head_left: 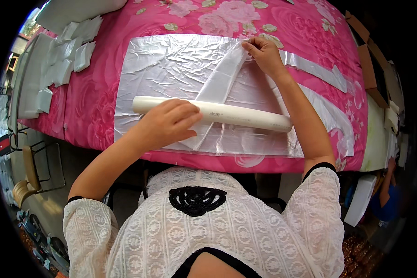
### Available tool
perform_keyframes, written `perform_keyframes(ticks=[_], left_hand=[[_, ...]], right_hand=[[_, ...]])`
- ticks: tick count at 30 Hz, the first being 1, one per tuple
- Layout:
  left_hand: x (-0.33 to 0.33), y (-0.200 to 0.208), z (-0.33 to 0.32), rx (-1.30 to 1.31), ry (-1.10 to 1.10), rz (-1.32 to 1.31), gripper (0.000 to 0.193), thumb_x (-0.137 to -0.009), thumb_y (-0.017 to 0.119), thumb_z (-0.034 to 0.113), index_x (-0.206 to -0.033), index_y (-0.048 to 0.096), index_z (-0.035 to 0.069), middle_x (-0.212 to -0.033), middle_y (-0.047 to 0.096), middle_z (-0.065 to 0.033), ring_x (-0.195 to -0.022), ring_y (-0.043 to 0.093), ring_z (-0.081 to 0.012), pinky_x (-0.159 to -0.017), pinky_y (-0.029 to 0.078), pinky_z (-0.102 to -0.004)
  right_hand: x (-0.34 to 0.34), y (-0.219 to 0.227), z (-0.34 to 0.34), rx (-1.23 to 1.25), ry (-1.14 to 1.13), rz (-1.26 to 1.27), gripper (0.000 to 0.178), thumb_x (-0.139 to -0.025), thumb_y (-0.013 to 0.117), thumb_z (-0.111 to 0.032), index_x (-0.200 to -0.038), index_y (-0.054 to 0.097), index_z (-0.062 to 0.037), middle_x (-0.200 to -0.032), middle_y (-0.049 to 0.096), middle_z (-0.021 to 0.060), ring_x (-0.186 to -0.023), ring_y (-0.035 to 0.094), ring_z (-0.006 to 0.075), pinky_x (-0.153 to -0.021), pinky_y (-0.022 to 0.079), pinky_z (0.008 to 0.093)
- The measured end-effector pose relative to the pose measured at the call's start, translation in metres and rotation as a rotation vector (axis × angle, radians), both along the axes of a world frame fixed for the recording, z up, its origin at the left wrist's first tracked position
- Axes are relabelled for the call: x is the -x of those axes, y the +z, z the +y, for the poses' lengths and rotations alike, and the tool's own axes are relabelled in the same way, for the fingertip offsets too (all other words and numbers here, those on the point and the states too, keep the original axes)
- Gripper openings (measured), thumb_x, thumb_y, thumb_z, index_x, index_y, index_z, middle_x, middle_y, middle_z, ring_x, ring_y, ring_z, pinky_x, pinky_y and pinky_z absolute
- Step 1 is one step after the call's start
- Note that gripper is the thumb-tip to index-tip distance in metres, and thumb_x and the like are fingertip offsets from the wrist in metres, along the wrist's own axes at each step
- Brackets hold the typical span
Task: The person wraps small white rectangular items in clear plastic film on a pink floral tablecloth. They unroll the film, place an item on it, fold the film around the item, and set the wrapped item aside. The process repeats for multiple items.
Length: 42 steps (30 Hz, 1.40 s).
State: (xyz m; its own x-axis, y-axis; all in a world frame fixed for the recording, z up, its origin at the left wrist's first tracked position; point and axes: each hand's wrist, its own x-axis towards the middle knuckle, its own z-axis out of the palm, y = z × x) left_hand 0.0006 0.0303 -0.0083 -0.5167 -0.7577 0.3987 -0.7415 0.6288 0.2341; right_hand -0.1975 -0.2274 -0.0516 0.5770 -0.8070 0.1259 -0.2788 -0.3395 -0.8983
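Observation:
A long white plastic pipe [245, 119] lies crosswise on a thin, shiny, whitish plastic sheet [160, 62]. My left hand [169, 123] is closed over the pipe left of its middle, fingers bent across the top and pointing right. Toward the far edge of the sheet, my right hand [264, 53] pinches a corner of a folded strip of the film [224, 76]. That strip slants from my fingertips down to the pipe, passes beneath it and shows again on the near side. Creases run all over the sheet's far left part.
A pink flowered cloth [301, 25] covers the table. More film pieces [315, 72] lie at the right. Folded white packets [62, 58] are heaped at the far left. Cardboard boxes [373, 74] stand beyond the right edge; a chair [30, 173] is at the left. Another person's arm [387, 185] shows at the right.

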Motion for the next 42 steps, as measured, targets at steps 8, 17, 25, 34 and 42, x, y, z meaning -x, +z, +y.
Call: perform_keyframes(ticks=[8,17,25,34,42], left_hand=[[0.029,-0.030,0.015,-0.367,-0.152,-0.174,0.092,-0.079,0.039,0.065,-0.132,0.031,-0.010,-0.143,0.027,-0.0230,-0.136,0.019,-0.0333,-0.112,0.009,-0.0435],[0.073,-0.034,0.044,-0.392,0.073,-0.166,0.086,-0.080,0.042,0.060,-0.131,0.034,-0.009,-0.141,0.029,-0.0233,-0.135,0.022,-0.0342,-0.111,0.010,-0.0457],[0.059,-0.031,0.041,-0.436,-0.058,-0.002,0.086,-0.079,0.050,0.055,-0.136,0.028,-0.005,-0.145,0.023,-0.0209,-0.136,0.020,-0.0323,-0.110,0.014,-0.0449],[0.057,-0.039,0.048,-0.378,0.002,-0.131,0.082,-0.076,0.058,0.048,-0.136,0.030,0.000,-0.144,0.025,-0.0195,-0.135,0.024,-0.0314,-0.109,0.019,-0.0442],[0.071,-0.039,0.056,-0.340,0.051,-0.178,0.078,-0.075,0.063,0.039,-0.136,0.033,0.002,-0.145,0.026,-0.0172,-0.134,0.025,-0.0302,-0.109,0.020,-0.0441]], right_hand=[[0.001,0.009,0.001,0.143,-0.120,0.125,0.035,-0.082,0.065,-0.024,-0.108,0.060,-0.0016,-0.097,0.062,0.0090,-0.081,0.058,0.0162,-0.072,0.047,0.0289],[0.027,0.033,0.167,0.476,0.302,0.376,0.047,-0.076,0.067,-0.019,-0.120,0.055,-0.0098,-0.107,0.059,0.0109,-0.097,0.055,0.0303,-0.085,0.043,0.0397],[0.098,0.023,0.067,0.592,-0.306,0.612,0.043,-0.083,0.060,-0.026,-0.121,0.054,-0.0070,-0.100,0.061,0.0105,-0.092,0.055,0.0302,-0.078,0.044,0.0404],[0.054,0.044,0.144,0.519,0.181,0.348,0.046,-0.073,0.068,-0.015,-0.118,0.057,-0.0094,-0.104,0.061,0.0093,-0.095,0.055,0.0283,-0.084,0.043,0.0382],[-0.003,0.022,0.096,0.661,0.168,0.324,0.043,-0.073,0.066,-0.011,-0.116,0.058,-0.0100,-0.101,0.063,0.0078,-0.090,0.057,0.0292,-0.081,0.044,0.0389]])
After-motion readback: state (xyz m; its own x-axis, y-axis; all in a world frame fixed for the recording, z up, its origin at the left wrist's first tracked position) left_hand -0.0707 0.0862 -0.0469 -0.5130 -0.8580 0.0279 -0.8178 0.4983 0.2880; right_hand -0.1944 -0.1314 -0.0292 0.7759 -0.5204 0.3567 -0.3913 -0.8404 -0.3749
